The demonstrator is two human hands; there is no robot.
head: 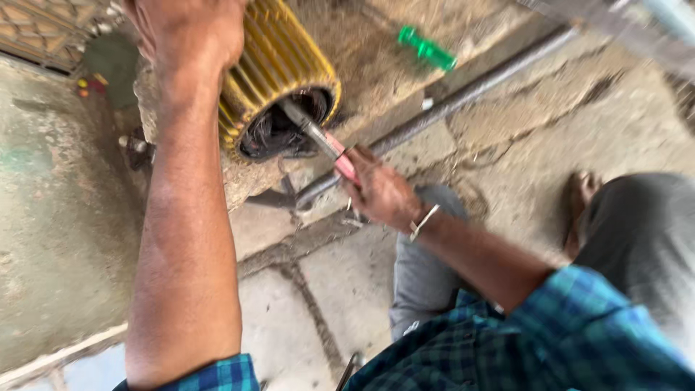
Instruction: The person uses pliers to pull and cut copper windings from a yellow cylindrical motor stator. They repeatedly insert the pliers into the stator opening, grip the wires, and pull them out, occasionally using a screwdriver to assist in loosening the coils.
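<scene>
Closest to me, my blue plaid sleeves (550, 340) fill the bottom edge, with my grey-trousered knee (427, 268) between them on the cracked concrete floor (347, 289). From there my right hand (380, 192) is wrapped tight around the pink handle of a screwdriver (326, 145), a metal bangle (423, 222) on that wrist. The tool's long axis runs from my fist toward ten o'clock, its steel shaft entering the open mouth of the yellow ribbed motor housing (279, 80), where dark windings show inside. My left hand (184, 36) is farther out, at about eleven o'clock from the right, pressed closed over the top of the housing, so the right is the nearer hand to the opening. Beyond, a grey metal pipe (463, 94) lies along the floor toward two o'clock, and a green plastic piece (427, 49) sits past it.
</scene>
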